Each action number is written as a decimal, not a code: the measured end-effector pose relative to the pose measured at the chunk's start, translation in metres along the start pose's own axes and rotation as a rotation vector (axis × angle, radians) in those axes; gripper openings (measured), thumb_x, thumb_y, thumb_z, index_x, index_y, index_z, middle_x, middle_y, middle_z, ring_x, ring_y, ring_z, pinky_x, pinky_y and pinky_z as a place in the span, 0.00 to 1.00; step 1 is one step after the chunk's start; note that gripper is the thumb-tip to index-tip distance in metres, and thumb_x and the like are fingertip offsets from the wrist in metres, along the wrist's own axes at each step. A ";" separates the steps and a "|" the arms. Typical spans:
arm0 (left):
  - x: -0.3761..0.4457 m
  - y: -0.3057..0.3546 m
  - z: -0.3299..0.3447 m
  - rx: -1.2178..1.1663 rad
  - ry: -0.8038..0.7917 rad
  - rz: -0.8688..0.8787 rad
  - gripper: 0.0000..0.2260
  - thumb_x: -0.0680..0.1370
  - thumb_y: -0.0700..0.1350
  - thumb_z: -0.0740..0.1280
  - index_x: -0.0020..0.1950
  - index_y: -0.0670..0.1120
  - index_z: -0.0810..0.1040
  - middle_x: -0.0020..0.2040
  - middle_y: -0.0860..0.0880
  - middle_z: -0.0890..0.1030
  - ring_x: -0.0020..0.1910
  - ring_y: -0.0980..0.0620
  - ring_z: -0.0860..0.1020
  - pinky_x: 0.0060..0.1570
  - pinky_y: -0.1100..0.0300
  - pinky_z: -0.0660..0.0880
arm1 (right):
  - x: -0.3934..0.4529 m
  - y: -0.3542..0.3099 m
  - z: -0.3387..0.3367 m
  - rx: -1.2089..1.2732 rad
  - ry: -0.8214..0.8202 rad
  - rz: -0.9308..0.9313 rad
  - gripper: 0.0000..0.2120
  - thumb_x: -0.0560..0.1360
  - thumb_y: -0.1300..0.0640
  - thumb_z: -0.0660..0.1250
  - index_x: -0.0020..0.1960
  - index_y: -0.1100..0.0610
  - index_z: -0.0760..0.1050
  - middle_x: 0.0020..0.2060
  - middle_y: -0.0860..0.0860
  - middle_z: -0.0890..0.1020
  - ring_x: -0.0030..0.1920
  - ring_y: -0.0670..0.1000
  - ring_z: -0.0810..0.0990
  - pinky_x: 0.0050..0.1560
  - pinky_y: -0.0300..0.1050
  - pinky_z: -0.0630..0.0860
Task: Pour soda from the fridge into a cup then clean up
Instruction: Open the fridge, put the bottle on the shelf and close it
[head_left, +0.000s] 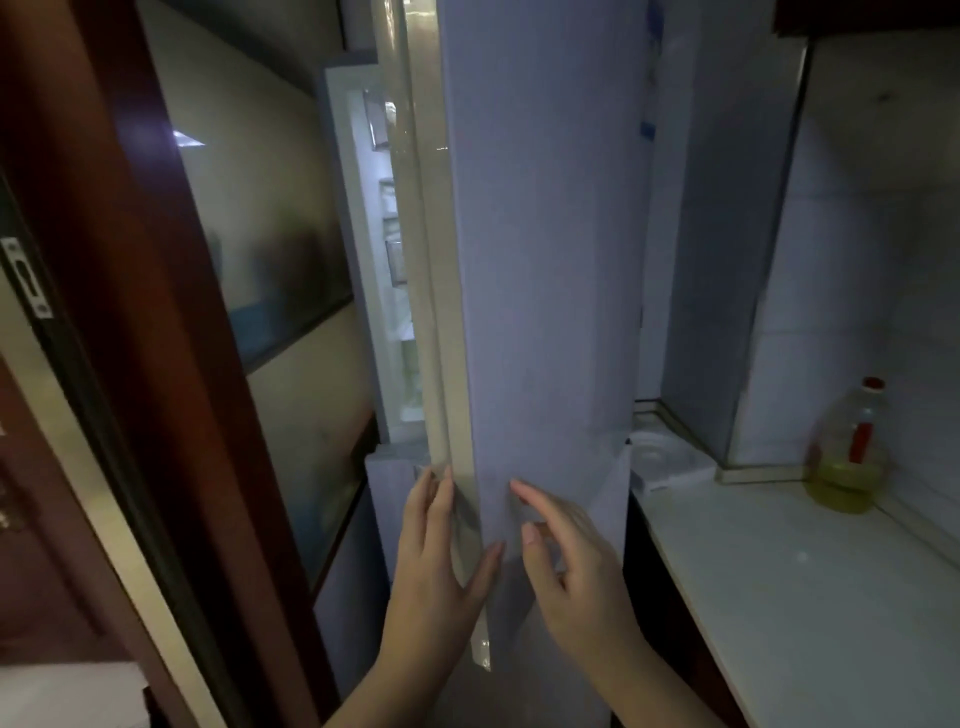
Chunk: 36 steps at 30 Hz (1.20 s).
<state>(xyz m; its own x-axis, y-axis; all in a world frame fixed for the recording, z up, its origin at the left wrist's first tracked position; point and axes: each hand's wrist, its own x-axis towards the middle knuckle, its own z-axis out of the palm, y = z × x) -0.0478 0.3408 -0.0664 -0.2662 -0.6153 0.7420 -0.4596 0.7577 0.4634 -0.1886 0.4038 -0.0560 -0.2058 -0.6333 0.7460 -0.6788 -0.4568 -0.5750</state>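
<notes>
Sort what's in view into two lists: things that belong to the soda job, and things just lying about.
Job in hand:
- fridge door, partly open
- lit fridge interior
- left hand, on the door's edge
- right hand, at the door's front

Lying about:
- oil bottle on the counter
- white container beside the fridge
- glass-fronted cabinet

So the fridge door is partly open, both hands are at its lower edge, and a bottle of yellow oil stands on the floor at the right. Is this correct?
One thing is wrong: the oil bottle stands on the white counter, not on the floor. The head view shows it. The rest holds: the fridge door is partly open, with the left hand and right hand at its lower edge.
</notes>
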 end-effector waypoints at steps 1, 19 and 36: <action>0.004 -0.009 -0.002 0.023 0.013 -0.023 0.34 0.77 0.57 0.67 0.77 0.54 0.53 0.76 0.55 0.57 0.75 0.54 0.59 0.71 0.63 0.59 | 0.007 0.006 0.007 -0.027 -0.010 0.024 0.18 0.79 0.46 0.55 0.69 0.45 0.69 0.63 0.33 0.71 0.62 0.38 0.73 0.59 0.36 0.73; 0.079 -0.138 -0.029 -0.122 0.043 -0.168 0.43 0.77 0.45 0.68 0.72 0.72 0.38 0.71 0.58 0.63 0.69 0.56 0.67 0.66 0.53 0.70 | 0.124 0.092 0.090 -0.453 -0.183 0.073 0.28 0.78 0.45 0.55 0.76 0.52 0.58 0.76 0.49 0.57 0.75 0.48 0.58 0.73 0.40 0.55; 0.150 -0.189 0.051 0.688 -0.241 0.146 0.33 0.75 0.52 0.62 0.78 0.44 0.59 0.79 0.43 0.53 0.78 0.42 0.52 0.72 0.40 0.53 | 0.199 0.175 0.102 -0.714 -0.155 0.047 0.30 0.78 0.40 0.49 0.77 0.48 0.54 0.77 0.54 0.52 0.75 0.58 0.57 0.71 0.55 0.60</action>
<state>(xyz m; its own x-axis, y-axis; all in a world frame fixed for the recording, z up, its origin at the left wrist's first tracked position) -0.0447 0.0940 -0.0672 -0.5072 -0.6094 0.6094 -0.8112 0.5764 -0.0988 -0.2763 0.1346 -0.0424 -0.1800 -0.7478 0.6391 -0.9766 0.0581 -0.2071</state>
